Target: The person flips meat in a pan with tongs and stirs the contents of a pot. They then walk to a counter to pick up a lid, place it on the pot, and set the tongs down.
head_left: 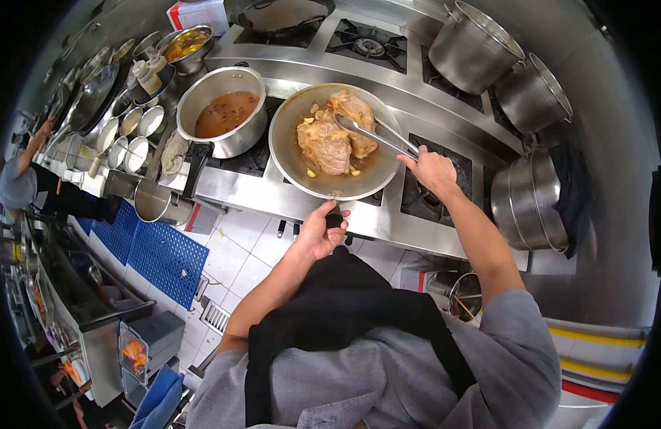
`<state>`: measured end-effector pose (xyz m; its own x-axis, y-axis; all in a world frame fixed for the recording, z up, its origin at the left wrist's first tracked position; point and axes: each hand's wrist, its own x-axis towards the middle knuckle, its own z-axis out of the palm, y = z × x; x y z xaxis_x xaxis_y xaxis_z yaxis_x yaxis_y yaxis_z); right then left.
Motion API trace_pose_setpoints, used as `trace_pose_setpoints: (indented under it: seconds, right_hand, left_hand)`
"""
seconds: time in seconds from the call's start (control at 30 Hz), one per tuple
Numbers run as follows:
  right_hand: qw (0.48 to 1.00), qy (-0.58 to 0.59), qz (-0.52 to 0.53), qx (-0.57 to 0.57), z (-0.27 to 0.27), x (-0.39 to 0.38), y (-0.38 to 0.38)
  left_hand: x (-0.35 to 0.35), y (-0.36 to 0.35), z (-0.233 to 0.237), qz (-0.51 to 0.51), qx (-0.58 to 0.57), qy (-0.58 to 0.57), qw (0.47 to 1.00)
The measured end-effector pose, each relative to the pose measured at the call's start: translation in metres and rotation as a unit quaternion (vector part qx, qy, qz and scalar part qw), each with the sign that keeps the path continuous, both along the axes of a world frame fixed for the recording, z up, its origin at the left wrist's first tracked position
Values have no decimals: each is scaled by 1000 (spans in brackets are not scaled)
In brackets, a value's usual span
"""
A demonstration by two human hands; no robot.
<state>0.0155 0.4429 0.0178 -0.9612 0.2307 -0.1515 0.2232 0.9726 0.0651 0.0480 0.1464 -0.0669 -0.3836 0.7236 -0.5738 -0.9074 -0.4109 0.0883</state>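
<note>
A wide frying pan (279, 154) sits on the front burner with large browned pieces of meat (323, 146), several garlic cloves (311, 173) and brown liquid in it. My right hand (432, 170) is closed around metal tongs (377, 137), whose tips reach onto the meat at the pan's far side. At the pan's near edge, my left hand (322, 230) has its fingers curled round the black pan handle (334, 219). To the left of the pan stands a pressure cooker pot (239, 143) holding reddish-brown liquid, its long black handle (196, 171) pointing toward me.
Tall steel pots (477, 50) line the right and back right of the stove. A dark wok (280, 16) rests at the back. On the left are squeeze bottles (146, 75), bowls and small containers (136, 154). Another person (19, 171) stands far left, near blue floor mats (166, 257).
</note>
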Motion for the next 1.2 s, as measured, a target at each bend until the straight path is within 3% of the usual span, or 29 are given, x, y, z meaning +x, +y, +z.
trace_pose_setpoints:
  seconds: [0.23, 0.43, 0.9, 1.0, 1.2]
  right_hand:
    - [995, 70, 53, 43, -22, -19, 24]
    - [997, 29, 58, 39, -27, -33, 28]
    - [999, -6, -16, 42, 78, 27, 21]
    - [994, 71, -85, -9, 84, 57, 4]
    - [979, -17, -145, -140, 69, 97, -54]
  left_hand:
    - [1, -1, 1, -2, 1, 9, 1000]
    - [0, 0, 7, 8, -27, 17, 999]
    - [-2, 0, 6, -10, -9, 16, 1000]
    - [-2, -1, 6, -14, -2, 9, 1000]
    - [-3, -2, 6, -25, 3, 10, 1000]
